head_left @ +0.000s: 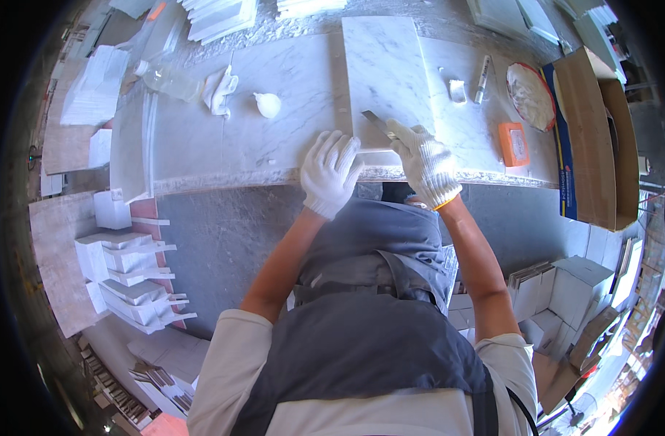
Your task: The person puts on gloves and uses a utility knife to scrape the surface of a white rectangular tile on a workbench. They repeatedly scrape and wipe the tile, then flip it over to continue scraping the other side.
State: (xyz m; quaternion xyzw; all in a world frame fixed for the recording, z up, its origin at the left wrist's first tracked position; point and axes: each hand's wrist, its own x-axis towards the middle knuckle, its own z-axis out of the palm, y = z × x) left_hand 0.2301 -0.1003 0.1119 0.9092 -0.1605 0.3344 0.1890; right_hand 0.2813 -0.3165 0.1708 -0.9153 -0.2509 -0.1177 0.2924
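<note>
A long white marble slab point(385, 69) with grey veins lies lengthwise on the marble-topped bench, its near end by my hands. My left hand point(331, 173), in a white knit glove, rests at the slab's near left corner. Its fingers are stretched out over the bench top, with the thumb toward the slab's near edge. My right hand point(427, 166), gloved too, is closed around a flat metal blade point(374, 120). The blade points up and left over the slab's near part; I cannot tell whether it touches. The handle is mostly hidden by the glove.
Around the slab lie a clear plastic bottle point(174, 80), a crumpled white cloth point(220, 90), a white lump point(268, 105), a marker point(483, 78), a round dish of white paste point(531, 96) and an orange block point(513, 144). A cardboard box point(587, 138) stands right; stacked pieces stand left.
</note>
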